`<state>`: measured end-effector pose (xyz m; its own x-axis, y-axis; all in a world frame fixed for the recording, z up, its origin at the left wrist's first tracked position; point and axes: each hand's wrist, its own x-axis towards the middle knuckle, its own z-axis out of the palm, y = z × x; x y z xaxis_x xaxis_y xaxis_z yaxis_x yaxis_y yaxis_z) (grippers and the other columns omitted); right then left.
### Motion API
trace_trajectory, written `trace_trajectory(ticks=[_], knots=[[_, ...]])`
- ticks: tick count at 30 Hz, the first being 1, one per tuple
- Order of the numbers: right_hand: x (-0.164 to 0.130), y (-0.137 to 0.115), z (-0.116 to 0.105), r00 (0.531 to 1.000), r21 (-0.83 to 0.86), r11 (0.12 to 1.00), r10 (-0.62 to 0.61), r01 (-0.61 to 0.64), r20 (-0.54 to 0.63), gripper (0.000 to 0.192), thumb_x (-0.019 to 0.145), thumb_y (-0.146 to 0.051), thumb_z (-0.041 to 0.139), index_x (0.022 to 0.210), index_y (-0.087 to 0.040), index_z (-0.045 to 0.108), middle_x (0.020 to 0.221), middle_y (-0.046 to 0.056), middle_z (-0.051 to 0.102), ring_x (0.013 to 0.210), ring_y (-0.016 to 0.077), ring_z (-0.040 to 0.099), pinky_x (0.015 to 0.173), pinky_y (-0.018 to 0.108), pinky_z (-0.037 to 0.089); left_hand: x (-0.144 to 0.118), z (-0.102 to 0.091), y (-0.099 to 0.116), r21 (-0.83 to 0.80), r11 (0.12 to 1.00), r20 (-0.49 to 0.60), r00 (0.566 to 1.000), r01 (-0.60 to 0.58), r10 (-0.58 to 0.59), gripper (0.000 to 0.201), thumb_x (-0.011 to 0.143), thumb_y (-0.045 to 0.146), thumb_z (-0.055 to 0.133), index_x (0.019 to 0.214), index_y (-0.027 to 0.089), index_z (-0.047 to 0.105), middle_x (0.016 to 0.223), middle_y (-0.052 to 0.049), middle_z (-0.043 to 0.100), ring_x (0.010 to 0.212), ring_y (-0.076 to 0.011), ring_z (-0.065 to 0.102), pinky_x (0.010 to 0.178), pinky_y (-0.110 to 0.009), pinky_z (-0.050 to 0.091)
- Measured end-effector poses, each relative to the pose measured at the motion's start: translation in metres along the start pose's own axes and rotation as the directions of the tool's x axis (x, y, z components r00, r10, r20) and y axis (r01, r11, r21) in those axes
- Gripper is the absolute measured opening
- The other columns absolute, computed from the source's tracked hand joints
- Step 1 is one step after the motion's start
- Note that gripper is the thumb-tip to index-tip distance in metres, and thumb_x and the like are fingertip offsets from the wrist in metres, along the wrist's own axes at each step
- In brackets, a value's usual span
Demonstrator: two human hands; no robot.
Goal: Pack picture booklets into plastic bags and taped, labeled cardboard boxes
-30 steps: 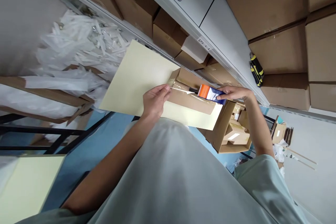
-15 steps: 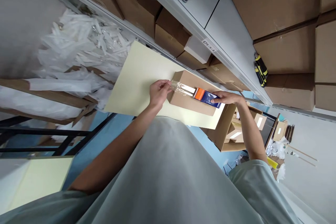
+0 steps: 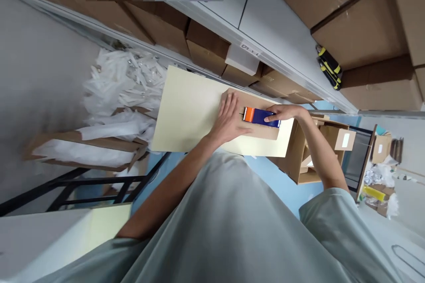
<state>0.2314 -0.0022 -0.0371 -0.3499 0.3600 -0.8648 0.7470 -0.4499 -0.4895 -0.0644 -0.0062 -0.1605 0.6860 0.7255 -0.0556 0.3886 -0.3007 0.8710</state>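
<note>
A closed cardboard box (image 3: pixel 262 131) lies on a pale yellow board (image 3: pixel 186 106). My left hand (image 3: pixel 229 119) rests flat across the box's left end, fingers spread. In my right hand (image 3: pixel 282 114) is a blue and orange tape dispenser (image 3: pixel 260 116), gripped at its blue end. Its toothed orange edge faces my left hand and sits over the box top. Beneath my left hand, the left part of the box top is hidden.
A shelf with boxes (image 3: pixel 209 48) runs along the far side. Two black-and-yellow cutters (image 3: pixel 328 66) lie on the upper shelf. An open carton (image 3: pixel 295 159) with smaller boxes stands at right. White packing material (image 3: pixel 129 79) is heaped at left.
My left hand has let go of the tape end and now lies flat on the box. The tape strip no longer stretches between hand and dispenser. The whole view has shifted slightly.
</note>
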Motion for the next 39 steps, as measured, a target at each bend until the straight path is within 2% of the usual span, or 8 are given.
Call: trace_trajectory(ticks=[3, 7, 11, 16, 19, 22, 28, 39], knots=[[0.004, 0.010, 0.001, 0.999, 0.021, 0.999, -0.028, 0.027, 0.035, 0.061, 0.082, -0.070, 0.087, 0.104, -0.014, 0.081, 0.094, 0.008, 0.081, 0.081, 0.0222, 0.068, 0.076, 0.032, 0.054, 0.003, 0.004, 0.006, 0.196, 0.977, 0.188, 0.981, -0.083, 0.046, 0.148, 0.075, 0.079, 0.086, 0.176, -0.004, 0.016, 0.184, -0.033, 0.010, 0.174, -0.0490, 0.005, 0.139, -0.065, -0.005], [-0.004, 0.014, 0.007, 0.994, -0.018, 0.996, -0.083, 0.084, 0.075, 0.064, 0.088, -0.076, 0.079, 0.102, -0.013, 0.081, 0.088, 0.005, 0.080, 0.080, 0.0195, 0.070, 0.077, 0.030, 0.053, 0.002, 0.009, 0.002, 0.341, 0.937, 0.215, 0.977, -0.074, -0.001, 0.149, 0.078, 0.082, 0.082, 0.177, -0.005, 0.011, 0.184, -0.033, 0.006, 0.175, -0.0477, 0.002, 0.139, -0.063, -0.008], [-0.047, 0.027, 0.005, 0.995, -0.081, 0.997, 0.007, 0.001, 0.100, 0.073, 0.092, -0.078, 0.072, 0.118, -0.010, 0.080, 0.099, 0.008, 0.083, 0.091, 0.0216, 0.076, 0.084, 0.029, 0.054, 0.001, 0.008, 0.002, 0.406, 0.912, 0.252, 0.967, -0.065, -0.043, 0.150, 0.082, 0.089, 0.071, 0.177, -0.005, 0.004, 0.185, -0.033, 0.002, 0.175, -0.0467, -0.004, 0.139, -0.063, -0.007], [-0.127, 0.100, -0.007, 0.992, -0.094, 0.992, 0.088, -0.080, 0.090, 0.076, 0.093, -0.080, 0.068, 0.120, -0.011, 0.082, 0.108, 0.013, 0.086, 0.098, 0.0268, 0.078, 0.091, 0.033, 0.054, 0.006, 0.008, 0.004, 0.470, 0.881, 0.279, 0.956, -0.053, -0.091, 0.154, 0.080, 0.098, 0.062, 0.176, -0.007, 0.001, 0.185, -0.033, -0.003, 0.174, -0.0486, -0.007, 0.139, -0.064, -0.006], [-0.150, 0.151, -0.007, 0.993, -0.072, 0.991, 0.114, -0.112, 0.037, 0.074, 0.091, -0.080, 0.070, 0.115, -0.012, 0.084, 0.109, 0.012, 0.086, 0.102, 0.0272, 0.078, 0.094, 0.033, 0.053, 0.008, 0.010, 0.005, 0.518, 0.854, 0.284, 0.951, -0.043, -0.124, 0.155, 0.080, 0.100, 0.058, 0.175, -0.008, 0.001, 0.185, -0.034, -0.005, 0.174, -0.0493, -0.009, 0.138, -0.066, -0.004], [-0.136, 0.181, 0.000, 0.987, -0.035, 0.987, 0.159, -0.159, -0.003, 0.073, 0.088, -0.079, 0.074, 0.113, -0.011, 0.085, 0.108, 0.011, 0.086, 0.104, 0.0266, 0.079, 0.095, 0.032, 0.053, 0.009, 0.013, 0.008, 0.565, 0.824, 0.282, 0.948, -0.038, -0.149, 0.157, 0.080, 0.104, 0.052, 0.174, -0.011, 0.002, 0.184, -0.035, -0.006, 0.173, -0.0501, -0.009, 0.138, -0.067, -0.001], [-0.093, 0.200, 0.006, 0.989, -0.004, 0.989, 0.147, -0.147, -0.005, 0.067, 0.084, -0.074, 0.083, 0.109, -0.012, 0.085, 0.104, 0.010, 0.087, 0.102, 0.0280, 0.080, 0.095, 0.033, 0.055, 0.011, 0.017, 0.010, 0.677, 0.734, 0.274, 0.946, -0.062, -0.172, 0.153, 0.084, 0.105, 0.041, 0.172, -0.015, 0.006, 0.183, -0.038, -0.004, 0.173, -0.0503, -0.003, 0.137, -0.069, 0.007], [-0.120, 0.236, 0.000, 0.997, 0.131, 0.991, -0.023, 0.013, 0.077, 0.061, 0.093, -0.061, 0.082, 0.120, -0.007, 0.081, 0.103, 0.009, 0.086, 0.097, 0.0231, 0.082, 0.092, 0.029, 0.057, 0.015, 0.022, 0.008, 0.792, 0.608, 0.266, 0.929, -0.058, -0.258, 0.148, 0.087, 0.094, 0.058, 0.171, -0.017, 0.005, 0.183, -0.039, -0.003, 0.173, -0.0499, -0.005, 0.138, -0.064, 0.015]])
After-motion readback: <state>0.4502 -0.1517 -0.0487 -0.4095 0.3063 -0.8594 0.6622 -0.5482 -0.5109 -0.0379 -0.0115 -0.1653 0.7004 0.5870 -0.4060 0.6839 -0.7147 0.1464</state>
